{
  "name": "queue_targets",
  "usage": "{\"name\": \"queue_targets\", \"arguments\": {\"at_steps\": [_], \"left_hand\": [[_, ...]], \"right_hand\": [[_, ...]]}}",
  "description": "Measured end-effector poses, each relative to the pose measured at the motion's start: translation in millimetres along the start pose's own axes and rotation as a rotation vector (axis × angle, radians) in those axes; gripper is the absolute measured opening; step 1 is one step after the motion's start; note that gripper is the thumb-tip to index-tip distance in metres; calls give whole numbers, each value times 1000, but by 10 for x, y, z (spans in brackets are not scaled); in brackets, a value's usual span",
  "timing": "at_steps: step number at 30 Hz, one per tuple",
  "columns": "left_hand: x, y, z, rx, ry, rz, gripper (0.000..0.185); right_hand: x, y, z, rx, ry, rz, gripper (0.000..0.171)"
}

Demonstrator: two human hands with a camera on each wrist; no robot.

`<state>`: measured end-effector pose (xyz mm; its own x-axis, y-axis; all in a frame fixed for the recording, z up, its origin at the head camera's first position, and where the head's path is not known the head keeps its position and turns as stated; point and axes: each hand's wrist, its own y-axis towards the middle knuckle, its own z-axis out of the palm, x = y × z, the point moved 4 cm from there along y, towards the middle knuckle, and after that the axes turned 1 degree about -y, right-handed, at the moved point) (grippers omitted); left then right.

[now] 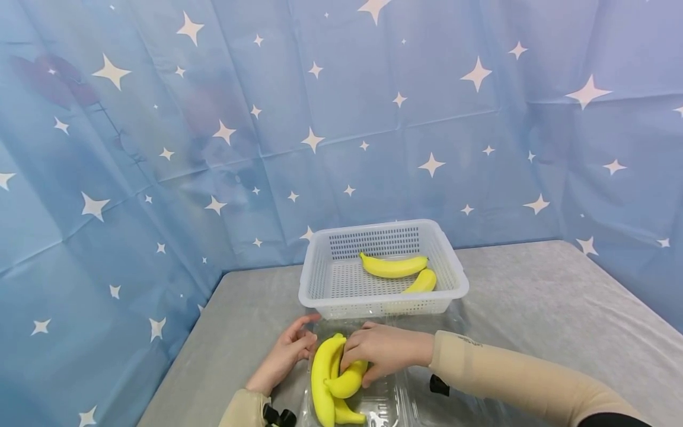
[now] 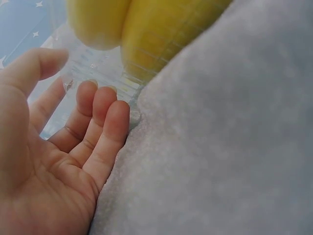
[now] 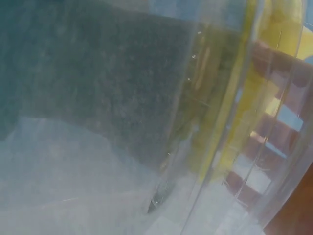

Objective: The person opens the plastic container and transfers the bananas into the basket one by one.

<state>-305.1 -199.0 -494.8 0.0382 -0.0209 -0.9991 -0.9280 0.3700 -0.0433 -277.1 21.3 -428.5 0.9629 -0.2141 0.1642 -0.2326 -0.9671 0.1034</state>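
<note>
Here, in the clear tray (image 1: 395,403) just in front of the white basket (image 1: 331,284), I see my right hand (image 1: 381,350) curled over a banana (image 1: 348,381) lying crosswise, while my left hand (image 1: 285,353) rests open-fingered against the tray's left wall.

White perforated basket (image 1: 320,279) sits near far edge of grey table (image 1: 533,296), toward my view's centre. Two yellow bananas (image 1: 393,267) lie inside basket, at its right half, one behind other, just beside each other. Blue backdrop (image 1: 341,118) with white stars hangs behind table's far edge and along both its sides, creased in folds.
</note>
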Motion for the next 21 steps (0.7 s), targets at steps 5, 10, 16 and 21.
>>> {"name": "queue_targets", "arguments": {"at_steps": [5,10,16,21], "left_hand": [[-6,2,0,-1,-2,-5,49],[-9,2,-3,-10,9,-12,49],[-21,-1,-9,-15,20,-3,50],[-2,5,-9,-13,23,-8,49]], "right_hand": [[-15,-13,-17,-10,16,-10,44],[-31,-20,-36,-24,11,-25,44],[-42,-23,-59,-31,7,-18,44],[-33,-32,-73,-30,16,-11,43]]}}
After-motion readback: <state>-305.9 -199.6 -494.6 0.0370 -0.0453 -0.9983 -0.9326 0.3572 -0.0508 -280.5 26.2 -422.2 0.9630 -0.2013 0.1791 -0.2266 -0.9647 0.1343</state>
